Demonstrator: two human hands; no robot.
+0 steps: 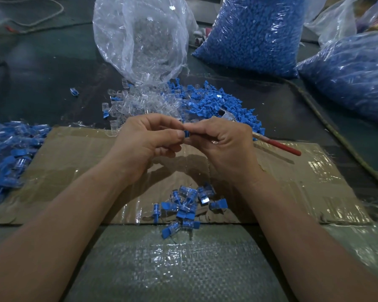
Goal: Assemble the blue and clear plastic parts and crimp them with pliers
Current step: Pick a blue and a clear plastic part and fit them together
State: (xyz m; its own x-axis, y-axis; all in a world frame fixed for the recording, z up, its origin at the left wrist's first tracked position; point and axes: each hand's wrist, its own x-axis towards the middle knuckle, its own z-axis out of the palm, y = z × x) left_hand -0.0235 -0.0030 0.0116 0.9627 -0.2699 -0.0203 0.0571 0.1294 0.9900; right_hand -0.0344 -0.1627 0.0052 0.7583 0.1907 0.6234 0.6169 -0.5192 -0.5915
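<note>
Left hand (144, 144), right hand (225, 147): both pinch one small blue plastic part (186, 134) above brown cardboard sheet (303, 171), probably mating halves. Red-handled pliers (279, 146): sheet's far edge, handy for crimping.

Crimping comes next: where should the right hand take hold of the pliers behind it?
Probably by the red handle, coming from the right. It points out free over the cardboard, while the metal head lies in the loose blue parts just behind the right hand.
</note>
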